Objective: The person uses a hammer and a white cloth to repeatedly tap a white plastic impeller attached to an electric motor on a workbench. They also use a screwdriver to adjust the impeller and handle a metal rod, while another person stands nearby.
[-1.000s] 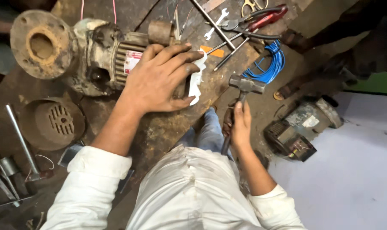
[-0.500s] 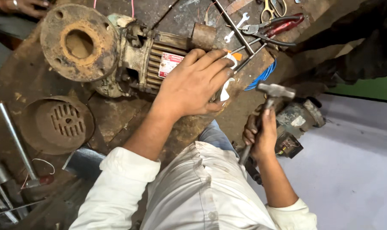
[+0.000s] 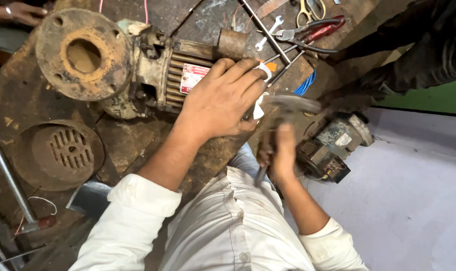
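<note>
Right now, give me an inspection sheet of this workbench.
Surface: rusty, stained metal workbench.
Job's things: old pump motor with rusty flange; hammer, head blurred.
Clutter: round slotted cover, red-handled pliers, yellow scissors, small spanner, steel rods.
Grips: left hand flat on the motor's end; right hand closed on the hammer handle.
Cables: blue wire coil; thin red wires.
Surroundings: second small motor on the pale floor; another person's hand top left.

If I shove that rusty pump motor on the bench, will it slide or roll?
Probably neither: the pump motor looks like heavy cast metal. Its wide round flange could let it rock. The left hand resting on it suggests it needs steadying.
</note>
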A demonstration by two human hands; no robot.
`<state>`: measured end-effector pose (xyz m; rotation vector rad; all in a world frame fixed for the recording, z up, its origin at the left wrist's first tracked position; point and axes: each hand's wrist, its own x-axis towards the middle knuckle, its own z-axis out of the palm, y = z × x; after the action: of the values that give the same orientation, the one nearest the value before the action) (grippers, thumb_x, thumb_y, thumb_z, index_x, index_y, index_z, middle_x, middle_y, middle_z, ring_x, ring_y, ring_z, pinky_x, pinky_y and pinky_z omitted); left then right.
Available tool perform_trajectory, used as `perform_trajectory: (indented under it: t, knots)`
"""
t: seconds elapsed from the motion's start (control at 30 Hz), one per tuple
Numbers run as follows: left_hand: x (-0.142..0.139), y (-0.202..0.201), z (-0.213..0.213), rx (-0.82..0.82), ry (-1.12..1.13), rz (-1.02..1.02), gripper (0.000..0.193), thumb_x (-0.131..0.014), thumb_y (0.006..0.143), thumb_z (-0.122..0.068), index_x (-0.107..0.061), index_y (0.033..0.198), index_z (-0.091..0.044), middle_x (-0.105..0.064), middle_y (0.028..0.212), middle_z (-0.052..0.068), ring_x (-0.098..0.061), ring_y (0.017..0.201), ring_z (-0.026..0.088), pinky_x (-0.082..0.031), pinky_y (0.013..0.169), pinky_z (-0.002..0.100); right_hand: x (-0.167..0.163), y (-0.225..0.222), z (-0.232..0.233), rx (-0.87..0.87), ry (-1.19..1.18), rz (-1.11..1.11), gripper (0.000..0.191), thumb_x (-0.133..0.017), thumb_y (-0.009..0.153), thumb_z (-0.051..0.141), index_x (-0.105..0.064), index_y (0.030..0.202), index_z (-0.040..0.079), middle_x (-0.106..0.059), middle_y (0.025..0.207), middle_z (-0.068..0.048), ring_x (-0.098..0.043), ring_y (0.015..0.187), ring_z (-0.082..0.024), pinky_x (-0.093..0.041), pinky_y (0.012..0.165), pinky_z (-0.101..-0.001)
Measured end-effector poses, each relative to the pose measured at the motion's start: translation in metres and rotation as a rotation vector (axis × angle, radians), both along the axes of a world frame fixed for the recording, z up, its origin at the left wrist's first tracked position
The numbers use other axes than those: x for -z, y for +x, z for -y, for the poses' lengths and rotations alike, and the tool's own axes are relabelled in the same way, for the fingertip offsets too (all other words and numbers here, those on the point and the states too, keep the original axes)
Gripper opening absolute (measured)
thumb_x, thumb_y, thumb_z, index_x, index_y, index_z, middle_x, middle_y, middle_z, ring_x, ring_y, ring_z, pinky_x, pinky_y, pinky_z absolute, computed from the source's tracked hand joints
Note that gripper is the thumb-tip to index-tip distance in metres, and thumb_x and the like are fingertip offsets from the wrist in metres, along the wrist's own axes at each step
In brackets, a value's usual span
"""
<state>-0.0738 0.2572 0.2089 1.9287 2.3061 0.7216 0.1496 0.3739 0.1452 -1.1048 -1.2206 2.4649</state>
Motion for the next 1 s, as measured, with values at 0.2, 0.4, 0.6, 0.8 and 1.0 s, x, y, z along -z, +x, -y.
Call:
perform_trajectory:
  t: [0.2,0.4,0.6,0.8,1.0]
  knots:
    - [0.0,-0.002,0.0,0.004,0.004,-0.009,0.081,-0.085,0.063,-0.055,-0.064,0.121,-0.002,-0.061,0.134,0.011,-0.048,0.135,0.029,-0.038,0.106,0.047,0.004,-0.002,0.008,0.142,-0.056,-0.05,0.042,-0.043,0.104,0.06,-0.045,0.111,0.019,-0.031,0.056,0.003,-0.028,0.038,-0.011,-0.027,0.033,-0.0287]
    - [0.001,-0.002,0.001,-0.019,-0.03,-0.042,0.078,-0.085,0.065,-0.055,-0.064,0.119,-0.003,-0.062,0.134,0.011,-0.049,0.135,0.027,-0.039,0.105,0.046,0.026,-0.003,0.002,0.023,-0.161,0.078,0.04,-0.047,0.103,0.059,-0.046,0.105,0.019,-0.035,0.055,0.003,-0.03,0.036,-0.01,-0.028,0.033,-0.0282]
    - [-0.001,-0.003,0.004,-0.023,-0.016,-0.063,0.073,-0.084,0.068,-0.053,-0.065,0.118,-0.005,-0.062,0.133,0.01,-0.05,0.135,0.026,-0.039,0.105,0.046,0.04,-0.009,-0.005,0.047,-0.308,0.108,0.028,-0.047,0.102,0.054,-0.047,0.104,0.027,-0.034,0.055,0.004,-0.027,0.035,-0.009,-0.026,0.032,-0.0267]
    - [0.001,-0.003,0.004,-0.029,-0.043,-0.079,0.075,-0.084,0.068,-0.055,-0.064,0.119,-0.004,-0.062,0.133,0.01,-0.05,0.135,0.026,-0.039,0.106,0.045,0.028,-0.015,0.004,0.161,-0.216,-0.036,0.049,-0.046,0.106,0.06,-0.042,0.088,0.015,-0.034,0.056,0.002,-0.029,0.037,-0.01,-0.026,0.034,-0.0278]
    - [-0.001,-0.004,0.004,-0.029,-0.044,-0.061,0.073,-0.084,0.066,-0.053,-0.064,0.117,-0.005,-0.062,0.132,0.008,-0.05,0.135,0.026,-0.039,0.104,0.046,0.027,-0.021,0.002,0.051,-0.103,0.151,0.037,-0.05,0.1,0.058,-0.049,0.109,0.022,-0.034,0.055,0.004,-0.028,0.036,-0.01,-0.025,0.033,-0.028]
